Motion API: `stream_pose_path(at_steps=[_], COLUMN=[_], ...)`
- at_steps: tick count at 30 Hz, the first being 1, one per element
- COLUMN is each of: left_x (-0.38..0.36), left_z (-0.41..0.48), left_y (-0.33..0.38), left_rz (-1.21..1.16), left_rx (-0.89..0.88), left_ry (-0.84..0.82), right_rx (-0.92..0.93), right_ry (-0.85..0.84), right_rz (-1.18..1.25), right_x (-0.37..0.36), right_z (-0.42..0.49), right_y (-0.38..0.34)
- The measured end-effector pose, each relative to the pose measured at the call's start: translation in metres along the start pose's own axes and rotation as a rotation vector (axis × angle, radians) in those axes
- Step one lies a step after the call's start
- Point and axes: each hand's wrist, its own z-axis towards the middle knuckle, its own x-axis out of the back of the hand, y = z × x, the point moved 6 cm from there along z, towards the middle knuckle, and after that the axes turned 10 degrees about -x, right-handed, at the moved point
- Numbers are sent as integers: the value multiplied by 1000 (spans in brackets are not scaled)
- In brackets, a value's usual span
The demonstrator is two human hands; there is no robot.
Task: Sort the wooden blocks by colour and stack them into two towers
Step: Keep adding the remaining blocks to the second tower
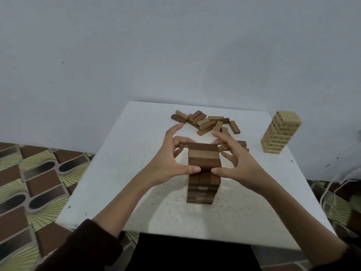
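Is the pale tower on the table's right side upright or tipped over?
Upright. The pale tower stands on its base on the table, its layers level and none fallen.

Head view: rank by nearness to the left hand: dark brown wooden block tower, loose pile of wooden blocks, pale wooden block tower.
1. Dark brown tower, touched by the left hand.
2. Loose pile, behind it.
3. Pale tower, far right.

Dark tower (203,173): far side hidden. Fingertips of left hand (170,163) & right hand (240,161) curl behind its top, partly out of sight. Loose blocks (205,122) at 12 o'clock of it: a few covered by right hand. Light tower (279,132) at 2 o'clock: side marks too small to read. Sleeves (84,247) cut off by bottom edge.
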Motion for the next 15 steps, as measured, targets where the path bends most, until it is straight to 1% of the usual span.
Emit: stream_pose_path(at_steps=[8,15], left_x=[-12,-15], left_z=[-11,-14], left_y=[-5,-8], left_rz=[35,44], left_rx=[48,49], left_ry=[-15,-42], right_rx=[-40,-60], right_ry=[25,-15], right_rz=[-99,-129], right_x=[-3,-7], right_z=[-7,-7], right_y=[15,17])
